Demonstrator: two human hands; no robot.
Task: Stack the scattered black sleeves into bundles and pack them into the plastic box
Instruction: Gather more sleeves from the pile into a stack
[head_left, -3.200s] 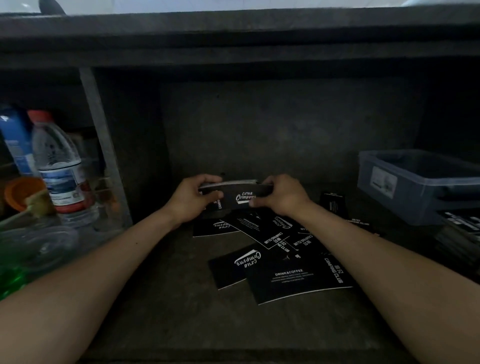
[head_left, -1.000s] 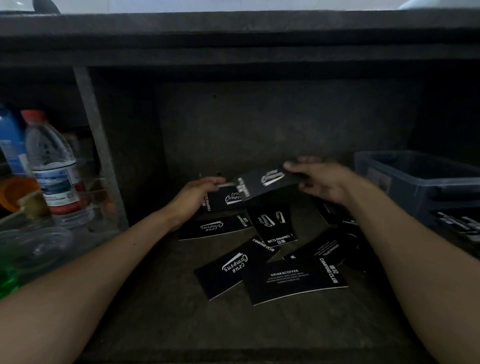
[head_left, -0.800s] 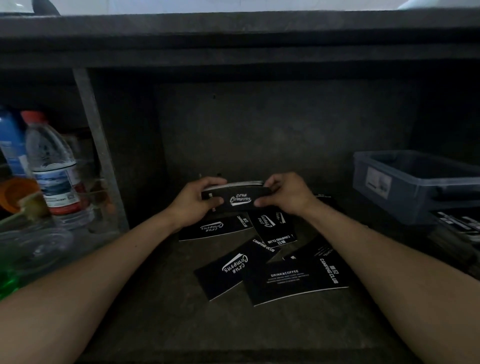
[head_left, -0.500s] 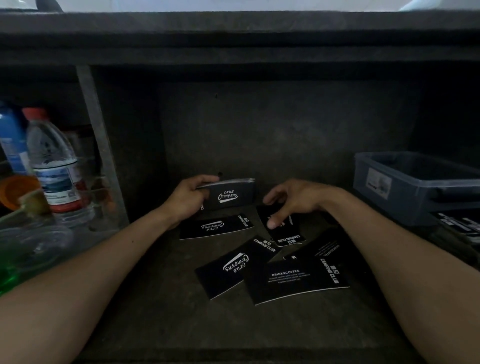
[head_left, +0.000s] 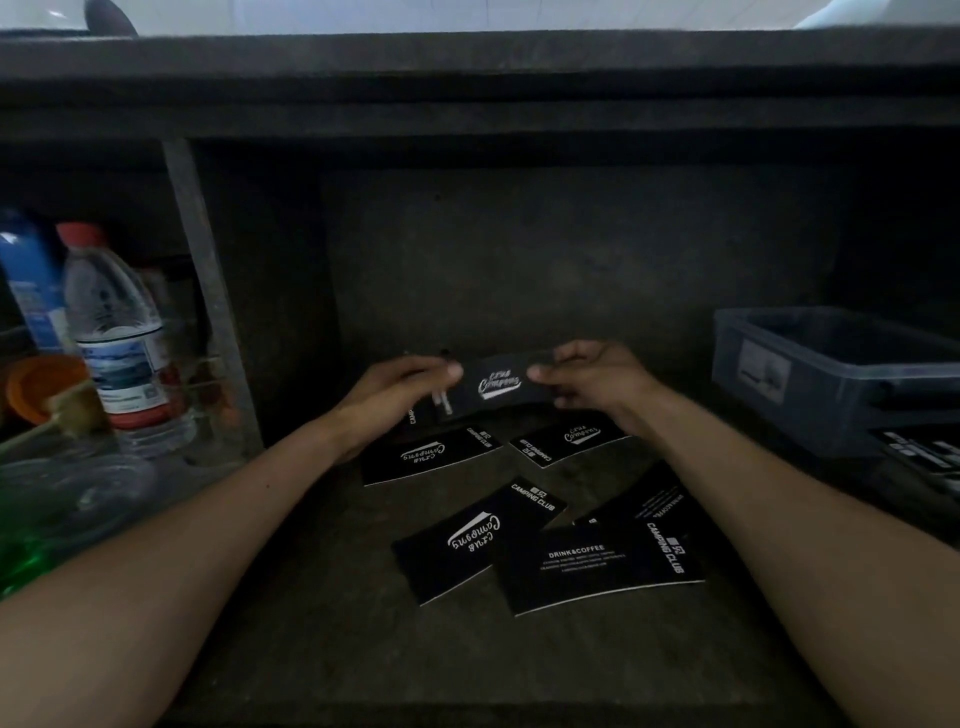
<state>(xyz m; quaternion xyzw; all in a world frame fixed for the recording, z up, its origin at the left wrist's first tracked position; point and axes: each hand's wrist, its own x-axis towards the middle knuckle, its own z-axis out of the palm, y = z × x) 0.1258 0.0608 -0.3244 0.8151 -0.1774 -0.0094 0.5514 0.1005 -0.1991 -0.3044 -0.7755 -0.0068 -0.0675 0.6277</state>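
Now the right hand (head_left: 597, 384) is up off the shelf (head_left: 322, 649) again: half a second ago it was spread down on a loose sleeve toward the back of the shelf, and the left hand (head_left: 395, 397) held the bundle (head_left: 441, 404) alone. At this moment the right fingers and thumb pinch the right end of a single sleeve (head_left: 498, 387), logo facing the camera. They lay it across the front of the bundle, where the left thumb presses on its left end. The left hand grips the bundle, fingers curled behind it. Only a few white edges of the bundle show below the thumb, so its thickness cannot be judged. Bundle and sleeve are held in the air above the back middle of the shelf, not resting on it.

I take this to mean one more sleeve has been gathered and is about to be squared onto the bundle. The work is far from over: at least five loose sleeves (head_left: 478, 538) lie flat between the middle and the front of the shelf, some overlapping. The plastic box (head_left: 831, 374) stands at the right edge of the shelf, well apart from the hands, and its inside is too dark to tell what it holds. Next, by my reckoning, comes aligning the edges, then reaching for another
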